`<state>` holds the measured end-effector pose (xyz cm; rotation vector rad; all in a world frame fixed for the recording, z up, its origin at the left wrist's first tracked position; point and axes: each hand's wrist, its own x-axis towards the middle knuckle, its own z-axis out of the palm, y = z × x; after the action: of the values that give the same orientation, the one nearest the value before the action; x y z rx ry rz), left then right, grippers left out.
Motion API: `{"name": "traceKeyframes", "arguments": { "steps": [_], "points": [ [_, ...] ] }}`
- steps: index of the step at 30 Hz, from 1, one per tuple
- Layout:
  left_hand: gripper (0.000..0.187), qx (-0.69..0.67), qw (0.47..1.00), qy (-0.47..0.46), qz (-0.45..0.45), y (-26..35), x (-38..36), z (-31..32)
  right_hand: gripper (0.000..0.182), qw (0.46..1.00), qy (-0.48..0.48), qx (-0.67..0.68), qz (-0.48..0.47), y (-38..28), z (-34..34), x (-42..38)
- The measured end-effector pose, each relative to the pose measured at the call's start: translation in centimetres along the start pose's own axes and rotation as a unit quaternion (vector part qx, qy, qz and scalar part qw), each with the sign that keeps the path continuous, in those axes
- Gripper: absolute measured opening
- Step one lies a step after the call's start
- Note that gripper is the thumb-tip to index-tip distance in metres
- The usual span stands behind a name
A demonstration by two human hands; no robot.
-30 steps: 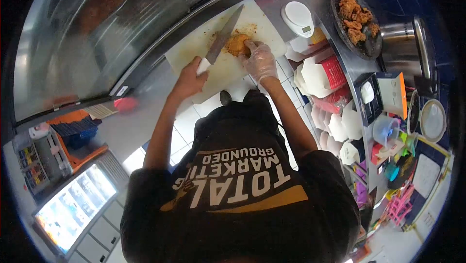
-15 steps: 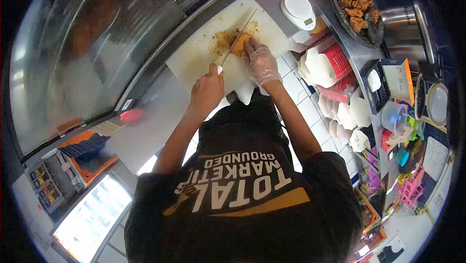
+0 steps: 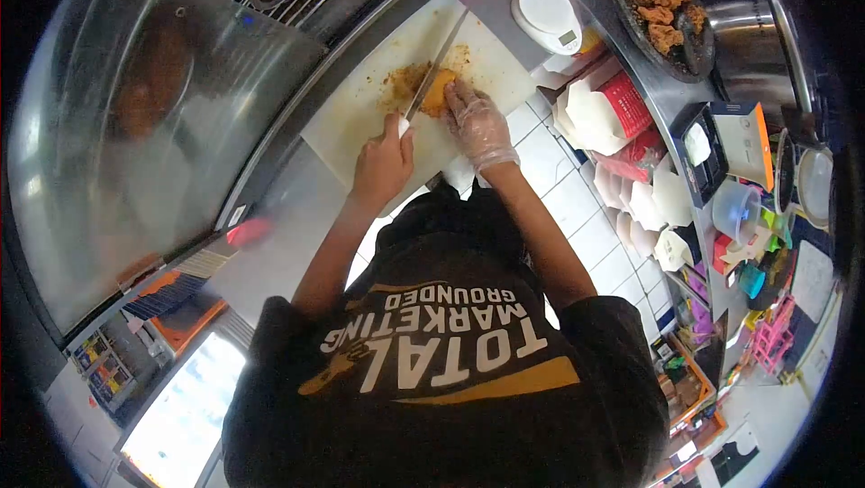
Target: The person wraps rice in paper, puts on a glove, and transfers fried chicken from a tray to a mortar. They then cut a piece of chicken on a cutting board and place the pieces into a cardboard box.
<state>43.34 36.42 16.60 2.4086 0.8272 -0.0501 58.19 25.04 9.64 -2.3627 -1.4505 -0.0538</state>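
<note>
My left hand (image 3: 383, 162), bare, is wrapped round the white handle of a long knife (image 3: 436, 66). Its blade slants up and to the right across the left side of a golden-brown fried piece of food (image 3: 438, 91). Whether the edge has gone into the piece cannot be made out. My right hand (image 3: 479, 124), in a clear plastic glove, holds the piece from the right with bent fingertips. Underneath is a white cutting board (image 3: 347, 123), with brown crumbs (image 3: 396, 87) scattered round the piece.
A white kitchen scale (image 3: 547, 15) stands right of the board. Beyond it, a dark round plate (image 3: 631, 15) carries fried chicken (image 3: 662, 1) beside a steel pot (image 3: 752, 55). White and red food boxes (image 3: 599, 114) fill the right shelf. A glass-fronted cabinet (image 3: 153, 127) borders the left.
The knife blade has shifted left on the piece and shows more of its flat side. My right fingers have drawn back slightly, uncovering more of the piece. The whole view has shifted a little.
</note>
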Motion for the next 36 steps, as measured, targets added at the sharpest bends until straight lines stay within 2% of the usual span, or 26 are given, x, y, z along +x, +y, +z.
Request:
{"name": "traceKeyframes", "arguments": {
  "steps": [1,8,11,13,17,20,22,26,28,31,36],
  "points": [
    [0.031,-0.005,1.0,0.0,-0.023,0.4,-1.0,-0.4,0.043,1.0,0.01,0.008,-0.002,-0.1,0.0,-0.4],
    [0.028,0.014,0.999,-0.027,-0.037,1.2,-1.5,0.1,0.042,1.0,0.002,-0.013,-0.021,-0.1,-0.3,-0.4],
    [0.028,0.04,0.999,-0.006,-0.027,1.7,-1.3,0.1,0.044,0.999,0.018,0.042,-0.007,-0.4,-0.9,0.1],
    [0.029,0.056,0.996,-0.036,-0.063,2.2,-1.2,0.0,0.044,1.0,-0.009,0.016,0.01,-0.8,-1.7,0.1],
    [0.03,0.05,0.996,-0.037,-0.057,1.2,0.5,1.8,0.044,1.0,-0.008,0.019,0.009,-0.5,-0.7,-0.5],
    [0.032,0.035,0.998,-0.031,-0.037,1.3,2.4,2.8,0.045,0.999,0.02,-0.021,-0.027,-0.3,-0.9,-0.2],
    [0.031,0.005,0.999,-0.016,-0.035,1.3,2.5,2.7,0.046,1.0,-0.025,0.001,-0.007,-0.3,-1.1,-0.1],
    [0.032,0.017,1.0,-0.006,-0.017,1.9,0.5,1.1,0.048,0.997,-0.002,0.073,0.002,-0.2,-2.2,-0.4],
    [0.031,0.014,1.0,0.006,-0.016,2.9,-0.8,0.0,0.049,0.977,-0.029,0.178,0.113,-0.4,-3.5,-0.4],
    [0.031,0.06,0.997,-0.026,-0.033,2.6,-1.2,0.8,0.048,0.983,-0.04,0.153,0.097,0.3,-2.5,-1.1],
    [0.032,0.05,0.998,-0.01,-0.022,1.9,-0.3,2.4,0.046,0.982,-0.05,0.156,0.091,0.4,-2.2,-1.5]
  ]
}}
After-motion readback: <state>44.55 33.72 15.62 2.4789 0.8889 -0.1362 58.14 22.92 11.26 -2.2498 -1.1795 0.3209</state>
